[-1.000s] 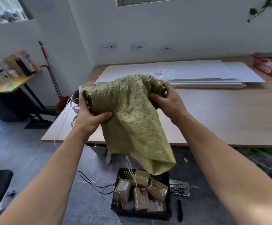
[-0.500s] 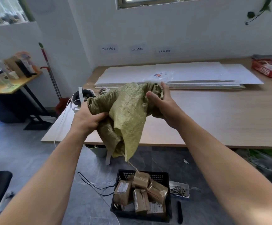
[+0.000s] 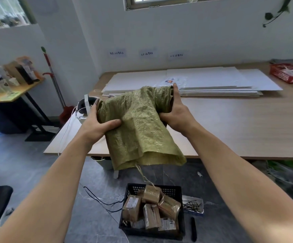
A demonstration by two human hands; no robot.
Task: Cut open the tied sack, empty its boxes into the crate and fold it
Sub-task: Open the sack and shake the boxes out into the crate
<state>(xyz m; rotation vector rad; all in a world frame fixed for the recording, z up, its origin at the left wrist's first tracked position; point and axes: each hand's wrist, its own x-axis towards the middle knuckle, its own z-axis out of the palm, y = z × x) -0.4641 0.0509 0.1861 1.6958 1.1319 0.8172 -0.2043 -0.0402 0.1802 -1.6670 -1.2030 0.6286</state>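
I hold a crumpled olive-green woven sack [image 3: 140,127] up in front of me, over the near edge of the table. My left hand [image 3: 96,125] grips its left side with the thumb on top. My right hand [image 3: 175,111] grips its right side, fingers up along the edge. The sack hangs limp, its lower hem draped over the table edge, and a thin string [image 3: 143,174] dangles from it. On the floor below stands a black plastic crate [image 3: 180,195] holding several taped brown cardboard boxes [image 3: 151,194].
A long wooden table [image 3: 238,123] carries a stack of white boards [image 3: 212,79] and a red basket [image 3: 289,72] at far right. A white-and-black device [image 3: 86,106] sits at the table's left corner. On the floor: black cable [image 3: 100,201], a tray of black ties [image 3: 193,205], a black pen-like tool [image 3: 193,228].
The sack was bunched between my hands half a second ago; now it is spread wider and flatter, with my hands further apart and the lower hem hanging over the table edge.
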